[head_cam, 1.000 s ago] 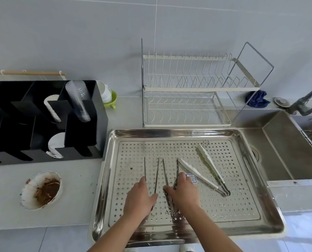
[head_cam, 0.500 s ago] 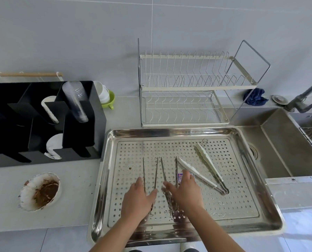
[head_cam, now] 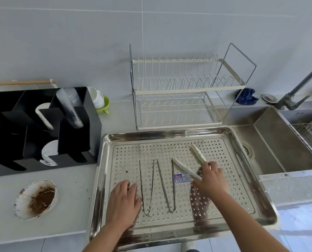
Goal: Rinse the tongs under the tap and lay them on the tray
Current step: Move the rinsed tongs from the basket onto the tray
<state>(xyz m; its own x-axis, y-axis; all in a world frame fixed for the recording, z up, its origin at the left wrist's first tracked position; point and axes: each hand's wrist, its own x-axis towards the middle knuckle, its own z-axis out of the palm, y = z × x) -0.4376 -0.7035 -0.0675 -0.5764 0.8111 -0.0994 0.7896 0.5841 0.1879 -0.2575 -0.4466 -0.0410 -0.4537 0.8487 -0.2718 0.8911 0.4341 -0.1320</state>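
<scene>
Right hand closes its fingers round the white-tipped tongs on the perforated tray, probably to carry them to the tap. Left hand rests open and flat beside two thin steel tongs, holding nothing.

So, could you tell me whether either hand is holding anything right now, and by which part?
The right hand grips the white-tipped tongs near their hinge end. The left hand rests flat on the tray, holding nothing.
</scene>
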